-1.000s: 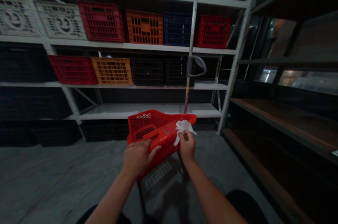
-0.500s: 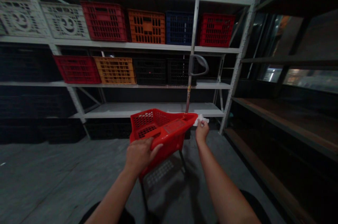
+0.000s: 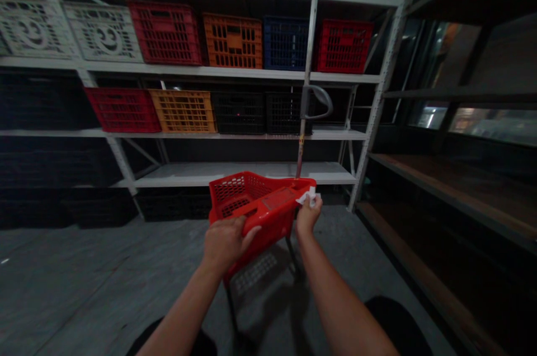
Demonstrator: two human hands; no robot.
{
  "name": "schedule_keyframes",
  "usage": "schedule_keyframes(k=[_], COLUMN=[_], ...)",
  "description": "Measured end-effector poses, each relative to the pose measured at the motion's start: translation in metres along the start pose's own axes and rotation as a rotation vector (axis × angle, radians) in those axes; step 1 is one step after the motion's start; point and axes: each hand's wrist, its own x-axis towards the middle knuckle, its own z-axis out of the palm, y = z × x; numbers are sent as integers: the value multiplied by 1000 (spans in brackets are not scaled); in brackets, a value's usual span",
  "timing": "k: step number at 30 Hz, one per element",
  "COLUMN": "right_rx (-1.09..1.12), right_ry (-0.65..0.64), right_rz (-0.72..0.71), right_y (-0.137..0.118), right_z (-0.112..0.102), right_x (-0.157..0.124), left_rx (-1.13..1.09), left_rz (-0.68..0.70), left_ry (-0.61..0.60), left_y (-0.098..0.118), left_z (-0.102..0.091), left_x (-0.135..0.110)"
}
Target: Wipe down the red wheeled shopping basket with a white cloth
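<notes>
Over the grey concrete floor (image 3: 84, 283), a red plastic basket (image 3: 262, 216) is held tilted in front of a white steel shelf rack (image 3: 201, 71), near the rack's lower shelf. Its underside faces the right and the open top is turned up and to the left. Basket is gripped by the left hand (image 3: 226, 244) at the near wall, fingers (image 3: 251, 235) curled round the red edge. At the basket's far right corner, a crumpled white wipe (image 3: 307, 196) is pinched by the right hand (image 3: 308, 216), fingers closed narrow on it and pressed against the red rim.

Below the basket, a black metal frame (image 3: 289, 249) is seen. Behind the far rim, a slim upright pole (image 3: 299, 157) is seen, with a dark loop handle (image 3: 318, 99) fixed to it.

On the top shelf, two white patterned crates (image 3: 103, 32), a red crate (image 3: 164, 33), an orange crate (image 3: 232, 41), a blue crate (image 3: 286, 42) and another red crate (image 3: 344, 46) are lined up. One shelf down, a red crate (image 3: 122, 111), a yellow crate (image 3: 183, 112) and black crates (image 3: 238, 113) are set side by side. On the right, a dark shelving unit with wooden boards (image 3: 444, 188) is seen.
</notes>
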Motion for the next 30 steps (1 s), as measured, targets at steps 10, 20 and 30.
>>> schedule_keyframes(k=[10,20,30], right_rx=[-449,-667,-594], right_ry=[-776,-968,-519], right_rz=[-717,-805,-663], right_y=[-62,-90,-51], right_z=[-5,30,-24], right_x=[8,-44,31], left_rx=[-5,-59,-110], left_rz=[-3,43,134], left_ry=[4,74,62], left_y=[-2,-13,-68], left_z=[3,12,20], left_x=[-1,-2,-6])
